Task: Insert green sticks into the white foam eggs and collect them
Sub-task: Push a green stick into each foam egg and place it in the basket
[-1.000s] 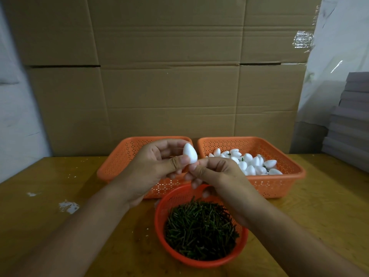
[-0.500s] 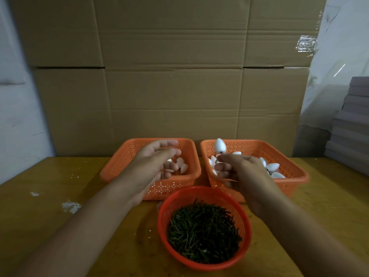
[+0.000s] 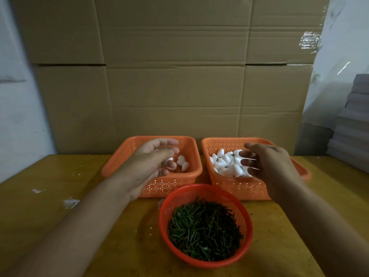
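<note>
Fingers of left hand [image 3: 148, 166] and right hand [image 3: 267, 166] loosely spread, holding nothing.

Perforated orange plastic baskets [image 3: 185, 177], slightly glossy. Matt white foam eggs [image 3: 229, 165]. Thin dull green sticks [image 3: 205, 230] in a red mesh-plastic bowl [image 3: 203, 191]. Worn yellow wooden table [image 3: 40, 206], creased matt cardboard [image 3: 175, 76] behind.

A worn yellow-brown wooden table [image 3: 299, 206] is carrying three orange plastic baskets. Two rectangular ones are sitting side by side at the back, the left basket [image 3: 169, 185] and the right basket [image 3: 239, 189] almost touching, and a round basket [image 3: 246, 220] is standing just in front of the gap between them. White scraps [image 3: 70, 202] and small white specks are lying scattered on the table's left part.
</note>
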Tool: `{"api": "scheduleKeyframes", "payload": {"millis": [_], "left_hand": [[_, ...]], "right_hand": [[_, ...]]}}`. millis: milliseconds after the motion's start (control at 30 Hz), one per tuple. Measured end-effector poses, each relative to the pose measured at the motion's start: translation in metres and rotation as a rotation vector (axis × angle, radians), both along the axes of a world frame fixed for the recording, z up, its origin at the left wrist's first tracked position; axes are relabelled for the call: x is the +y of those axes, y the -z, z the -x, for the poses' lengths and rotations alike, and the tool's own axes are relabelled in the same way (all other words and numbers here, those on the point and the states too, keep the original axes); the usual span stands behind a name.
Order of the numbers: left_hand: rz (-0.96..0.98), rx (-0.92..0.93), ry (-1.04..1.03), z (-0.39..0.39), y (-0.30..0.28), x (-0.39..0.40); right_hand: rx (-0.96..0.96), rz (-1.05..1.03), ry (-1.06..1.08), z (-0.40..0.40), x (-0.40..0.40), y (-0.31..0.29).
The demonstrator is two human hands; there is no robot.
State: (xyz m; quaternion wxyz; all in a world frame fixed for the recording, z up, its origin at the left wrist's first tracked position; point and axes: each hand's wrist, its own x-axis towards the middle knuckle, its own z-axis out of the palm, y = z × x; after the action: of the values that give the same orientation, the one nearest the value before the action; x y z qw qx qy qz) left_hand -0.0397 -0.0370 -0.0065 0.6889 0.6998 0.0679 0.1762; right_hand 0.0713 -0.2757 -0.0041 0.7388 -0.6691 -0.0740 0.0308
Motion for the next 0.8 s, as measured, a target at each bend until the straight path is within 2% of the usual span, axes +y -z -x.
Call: {"api": "scheduleKeyframes", "payload": {"millis": [133,200,300,400,467,533,633,800], "left_hand": [[-0.013,-0.03,-0.041,-0.003,0.0,0.007],[-0.02,-0.04,-0.076,-0.004,-0.001,0.013],[-0.07,-0.049,-0.163,-0.006,-0.002,0.023],[-0.212,-0.042,-0.289,-0.008,-0.001,0.04],[-0.307,-0.035,-0.35,-0.01,0.0,0.053],[-0.409,-0.001,-0.379,-0.015,0.004,0.066],[-0.579,0.111,-0.343,-0.029,0.012,0.082],[-0.958,0.328,-0.192,-0.064,0.015,0.102]], "right_hand": [[-0.038,0.067,-0.146,0.008,0.002,-0.003],[-0.075,0.191,-0.295,0.015,0.004,-0.004],[-0.169,0.489,-0.558,0.027,0.01,0.0],[-0.415,0.866,-0.795,0.037,0.015,0.005],[-0.583,1.098,-0.893,0.044,0.019,0.008],[-0.657,1.242,-0.941,0.049,0.023,0.014],[-0.643,1.349,-1.011,0.053,0.028,0.022],[-0.627,1.386,-1.049,0.054,0.029,0.022]]}}
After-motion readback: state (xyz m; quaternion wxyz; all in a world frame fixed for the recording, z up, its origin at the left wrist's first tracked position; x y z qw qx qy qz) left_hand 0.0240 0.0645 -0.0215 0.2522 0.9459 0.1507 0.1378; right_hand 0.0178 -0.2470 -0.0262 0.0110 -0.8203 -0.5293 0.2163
